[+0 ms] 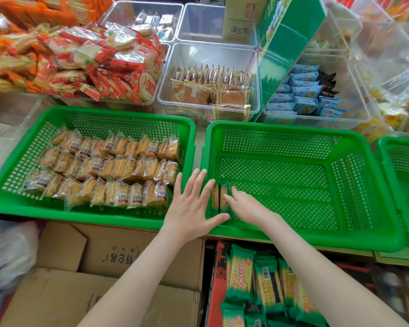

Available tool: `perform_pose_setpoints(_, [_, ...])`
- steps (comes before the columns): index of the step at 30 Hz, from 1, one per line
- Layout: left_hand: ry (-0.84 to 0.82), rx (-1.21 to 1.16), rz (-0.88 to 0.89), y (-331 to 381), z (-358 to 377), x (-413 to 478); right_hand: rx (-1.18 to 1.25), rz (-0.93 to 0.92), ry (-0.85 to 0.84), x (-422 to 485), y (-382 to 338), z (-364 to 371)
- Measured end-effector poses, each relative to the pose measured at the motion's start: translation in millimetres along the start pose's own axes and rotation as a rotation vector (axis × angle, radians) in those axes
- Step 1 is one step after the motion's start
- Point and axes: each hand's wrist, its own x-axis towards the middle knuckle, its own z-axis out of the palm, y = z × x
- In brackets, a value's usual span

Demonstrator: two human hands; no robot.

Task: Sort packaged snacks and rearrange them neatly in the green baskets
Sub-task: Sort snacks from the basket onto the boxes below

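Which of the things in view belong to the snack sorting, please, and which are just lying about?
Job: left hand, right hand, two cracker packs between them, middle green basket, filled left basket, boxed green cracker packs below.
Lying about: clear bins, cardboard boxes, plastic bag.

Bare arms — left hand (190, 206), right hand (244, 207)

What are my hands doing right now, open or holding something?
Left hand: open, fingers straight, against the cracker packets in the middle green basket.
Right hand: open, fingertips touching those packets.
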Motion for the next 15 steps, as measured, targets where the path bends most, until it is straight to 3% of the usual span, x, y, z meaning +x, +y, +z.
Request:
perform_pose_setpoints(5, [0.445, -0.172, 0.059, 37.3, 18.6, -42.3, -0.013, -0.359, 0.585, -84.8, 37.5, 6.7])
perform_pose_setpoints(8, [0.371, -0.305, 0.11, 89.4, 40.2, -85.0, -0.117, -0.463, 0.761, -135.4, 82.7, 40.2])
perform_pose_setpoints(11, [0.066, -0.283, 0.112, 127.0, 64.4, -109.1, -0.24, -0.263, 0.503, -161.7, 118.8, 83.2])
perform_pose_setpoints(13, [-0.178, -0.256, -0.009, 140.6, 73.3, -108.9, -0.305, 0.002, 0.275, -164.7, 133.7, 106.1])
perform_pose_setpoints(15, [-0.304, -0.241, -0.154, 147.5, 79.5, -107.3, -0.355, 0.105, 0.216, -162.4, 136.4, 120.9])
